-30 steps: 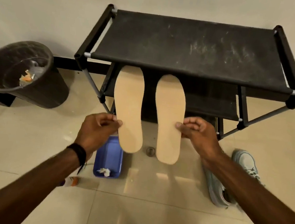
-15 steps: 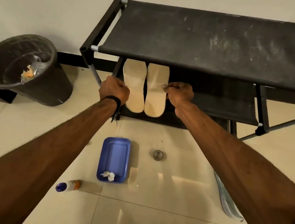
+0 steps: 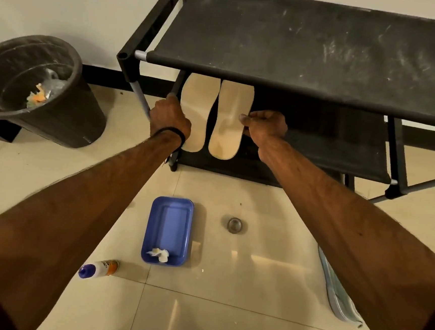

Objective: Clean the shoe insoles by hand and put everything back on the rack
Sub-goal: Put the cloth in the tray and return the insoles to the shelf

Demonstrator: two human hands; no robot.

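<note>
Tan foam-like left insole (image 3: 195, 115) and right insole (image 3: 229, 121) lie side by side on the rack's (image 3: 313, 49) lower shelf, toes tucked under the top shelf, heels near the front edge. Left hand (image 3: 170, 117) grips the left insole's outer edge, fingers curled; right hand (image 3: 266, 125) pinches the right insole's outer edge at mid-length. Both look light, thin, bendy, not fragile; best held by a side edge near the middle so they don't flop. In front of the rack: blue tray (image 3: 167, 230) with a white wad, bottle (image 3: 99, 269) lying flat, floor drain (image 3: 235, 224). Left of rack: bin (image 3: 37, 91). Right-front: shoe (image 3: 337, 291).
</note>
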